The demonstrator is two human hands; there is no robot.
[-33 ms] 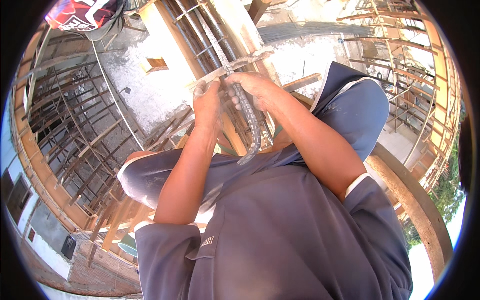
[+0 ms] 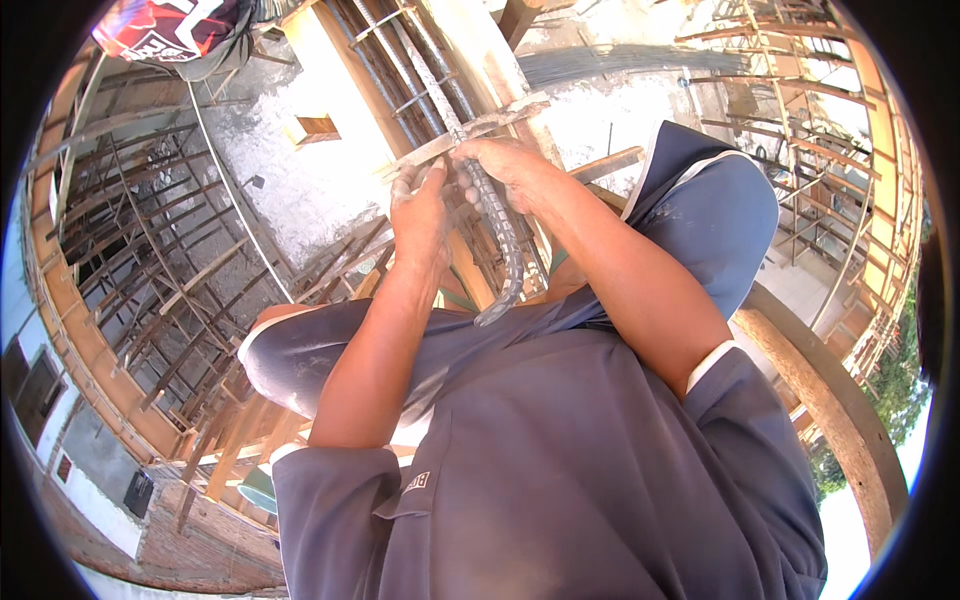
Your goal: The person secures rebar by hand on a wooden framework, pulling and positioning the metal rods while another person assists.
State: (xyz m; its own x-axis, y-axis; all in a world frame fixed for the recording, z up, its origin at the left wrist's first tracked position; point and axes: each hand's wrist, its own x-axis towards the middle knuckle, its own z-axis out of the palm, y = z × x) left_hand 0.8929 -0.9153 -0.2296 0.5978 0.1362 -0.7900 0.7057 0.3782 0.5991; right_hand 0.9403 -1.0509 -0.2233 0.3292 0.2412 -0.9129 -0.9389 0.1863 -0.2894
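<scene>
A ribbed steel reinforcing bar [image 2: 507,255] comes toward me out of a long wooden trough, and its near end bends into a hook above my lap. Around this bar, just on my side of a wooden crosspiece [image 2: 500,118], my right hand [image 2: 500,172] is closed, with some fingers showing on the bar's left side. My left hand [image 2: 418,205] is beside it on the left, fingers curled and thumb pressed in, close under the crosspiece. What those fingers hold, if anything, is hidden. Thinner bars with cross ties form a rebar cage [image 2: 408,100] inside the trough.
I sit with knees spread on both sides of the wooden formwork [image 2: 365,75]. Below on the left stand many timber props [image 2: 150,240]. A bundle of thin rods [image 2: 630,62] lies at the far right. A thick timber [image 2: 825,400] curves past my right side. Red patterned fabric [image 2: 165,30] shows at the upper left.
</scene>
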